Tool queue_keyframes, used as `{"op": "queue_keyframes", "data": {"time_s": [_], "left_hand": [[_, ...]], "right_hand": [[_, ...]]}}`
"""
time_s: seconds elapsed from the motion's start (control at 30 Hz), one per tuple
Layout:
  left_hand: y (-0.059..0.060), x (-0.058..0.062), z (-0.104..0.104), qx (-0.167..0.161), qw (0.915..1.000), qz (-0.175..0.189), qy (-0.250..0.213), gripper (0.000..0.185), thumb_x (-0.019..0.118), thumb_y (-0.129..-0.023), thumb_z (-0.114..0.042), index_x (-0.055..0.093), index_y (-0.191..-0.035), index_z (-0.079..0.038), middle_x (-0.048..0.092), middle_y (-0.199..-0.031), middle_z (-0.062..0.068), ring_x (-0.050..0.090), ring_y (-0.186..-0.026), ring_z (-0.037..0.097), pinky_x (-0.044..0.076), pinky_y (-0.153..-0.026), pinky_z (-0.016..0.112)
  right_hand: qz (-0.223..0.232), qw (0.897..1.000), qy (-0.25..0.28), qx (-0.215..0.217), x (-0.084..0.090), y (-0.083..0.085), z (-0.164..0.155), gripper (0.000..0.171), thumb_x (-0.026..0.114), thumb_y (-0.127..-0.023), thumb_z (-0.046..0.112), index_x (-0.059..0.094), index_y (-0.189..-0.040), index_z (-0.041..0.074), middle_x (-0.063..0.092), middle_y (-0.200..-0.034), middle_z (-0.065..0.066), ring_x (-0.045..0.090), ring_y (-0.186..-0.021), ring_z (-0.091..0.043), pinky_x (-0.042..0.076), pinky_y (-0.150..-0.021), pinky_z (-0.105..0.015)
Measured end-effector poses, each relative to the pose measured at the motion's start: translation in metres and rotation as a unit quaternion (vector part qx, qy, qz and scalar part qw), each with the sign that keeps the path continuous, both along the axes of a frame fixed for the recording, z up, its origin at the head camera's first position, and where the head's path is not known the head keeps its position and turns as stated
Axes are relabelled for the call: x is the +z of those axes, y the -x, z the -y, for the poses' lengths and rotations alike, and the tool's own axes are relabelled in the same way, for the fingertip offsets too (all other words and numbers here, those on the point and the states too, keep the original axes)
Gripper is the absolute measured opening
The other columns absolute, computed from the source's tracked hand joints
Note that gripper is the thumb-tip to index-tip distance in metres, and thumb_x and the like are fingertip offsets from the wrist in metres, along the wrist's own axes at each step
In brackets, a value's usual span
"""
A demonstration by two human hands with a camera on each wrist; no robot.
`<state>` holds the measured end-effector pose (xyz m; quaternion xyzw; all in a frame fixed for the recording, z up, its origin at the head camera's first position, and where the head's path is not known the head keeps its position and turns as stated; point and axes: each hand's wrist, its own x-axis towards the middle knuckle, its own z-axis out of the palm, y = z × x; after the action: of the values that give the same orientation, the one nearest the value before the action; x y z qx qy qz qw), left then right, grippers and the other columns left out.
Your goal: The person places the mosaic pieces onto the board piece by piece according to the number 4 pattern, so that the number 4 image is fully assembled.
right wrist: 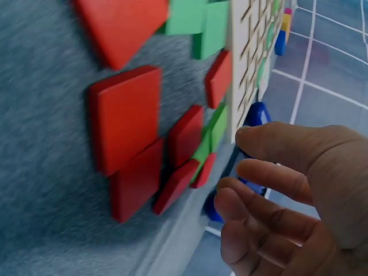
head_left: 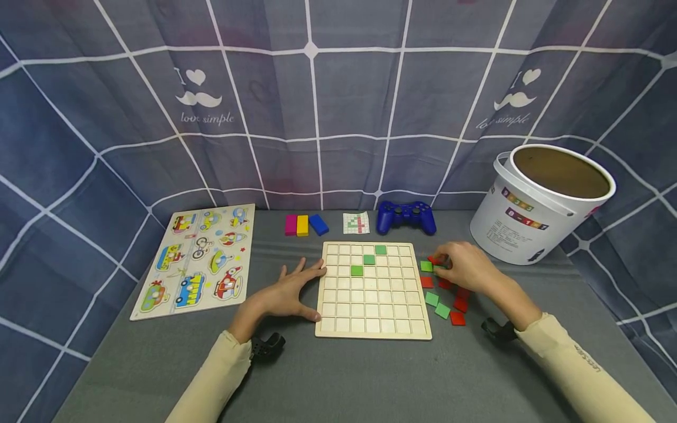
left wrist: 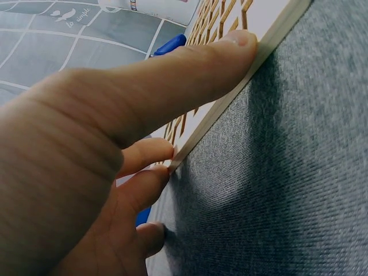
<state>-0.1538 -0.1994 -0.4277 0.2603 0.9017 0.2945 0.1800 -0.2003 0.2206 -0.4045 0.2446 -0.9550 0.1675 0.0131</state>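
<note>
A wooden grid board (head_left: 372,309) lies flat on the grey table, with three green tiles (head_left: 369,259) set in a diagonal line in its upper cells. My left hand (head_left: 281,296) is spread along the board's left side. Its thumb (left wrist: 230,54) touches the rim, and fingertips touch the edge farther up. To the right of the board lie loose red tiles (right wrist: 126,118) and green tiles (head_left: 442,311). Over the far end of this group hovers my right hand (head_left: 469,269), thumb and fingers loosely bent and apart, with nothing visible between them in the right wrist view.
Behind the board are a small pattern card (head_left: 356,223), a blue game controller (head_left: 406,217) and magenta, yellow and blue blocks (head_left: 319,224). A picture puzzle board (head_left: 211,282) lies at left. A white bucket (head_left: 508,229) stands at back right, before a grid-patterned curtain (head_left: 349,94).
</note>
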Motion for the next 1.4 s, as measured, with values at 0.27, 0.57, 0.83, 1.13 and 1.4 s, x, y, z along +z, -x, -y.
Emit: {"op": "queue_keyframes", "data": {"time_s": [0.27,0.57,0.83,1.13,1.4], "left_hand": [[0.0,-0.001,0.001,0.002,1.0,0.001,0.005,0.105,0.09,-0.074,-0.036,0.031,-0.159,-0.016,0.012,-0.167,0.003,-0.006,-0.151,0.038,-0.011,-0.11,0.07],[0.0,0.001,-0.001,0.007,0.9999,0.005,0.007,0.104,0.09,-0.074,-0.035,0.033,-0.158,-0.015,0.012,-0.167,0.003,-0.005,-0.151,0.038,-0.01,-0.111,0.068],[-0.001,0.0,0.0,0.007,1.0,0.005,0.003,0.103,0.09,-0.074,-0.035,0.033,-0.157,-0.013,0.013,-0.167,0.005,-0.004,-0.151,0.04,-0.011,-0.11,0.069],[-0.001,-0.001,-0.001,0.001,1.0,0.0,0.002,0.103,0.09,-0.074,-0.035,0.033,-0.157,-0.012,0.014,-0.167,0.005,-0.004,-0.15,0.041,-0.01,-0.11,0.071],[-0.003,0.001,-0.001,0.003,0.9999,-0.008,0.008,0.102,0.09,-0.074,-0.034,0.033,-0.157,-0.012,0.014,-0.167,0.006,-0.003,-0.15,0.041,-0.008,-0.11,0.071]], "right_hand": [[0.023,0.999,-0.044,-0.017,-0.005,0.002,0.0,0.022,0.083,-0.078,0.02,0.072,-0.091,0.006,0.063,-0.076,0.0,0.053,-0.063,-0.015,0.045,-0.055,-0.035],[0.017,0.999,-0.041,-0.026,-0.004,-0.001,0.003,0.019,0.083,-0.075,0.02,0.069,-0.083,0.009,0.057,-0.07,0.003,0.048,-0.058,-0.014,0.04,-0.051,-0.032],[-0.032,0.999,0.006,0.023,-0.001,-0.007,0.034,0.017,0.082,-0.078,0.018,0.072,-0.087,0.009,0.063,-0.075,0.002,0.05,-0.059,-0.01,0.044,-0.05,-0.03],[-0.041,0.995,0.028,0.081,-0.005,-0.012,0.089,0.012,0.077,-0.078,0.017,0.07,-0.086,0.012,0.062,-0.082,0.003,0.05,-0.066,-0.011,0.045,-0.056,-0.03],[-0.041,0.991,0.026,0.126,-0.008,-0.017,0.132,0.013,0.078,-0.079,0.019,0.07,-0.087,0.013,0.061,-0.082,0.004,0.052,-0.07,-0.009,0.046,-0.061,-0.028]]}}
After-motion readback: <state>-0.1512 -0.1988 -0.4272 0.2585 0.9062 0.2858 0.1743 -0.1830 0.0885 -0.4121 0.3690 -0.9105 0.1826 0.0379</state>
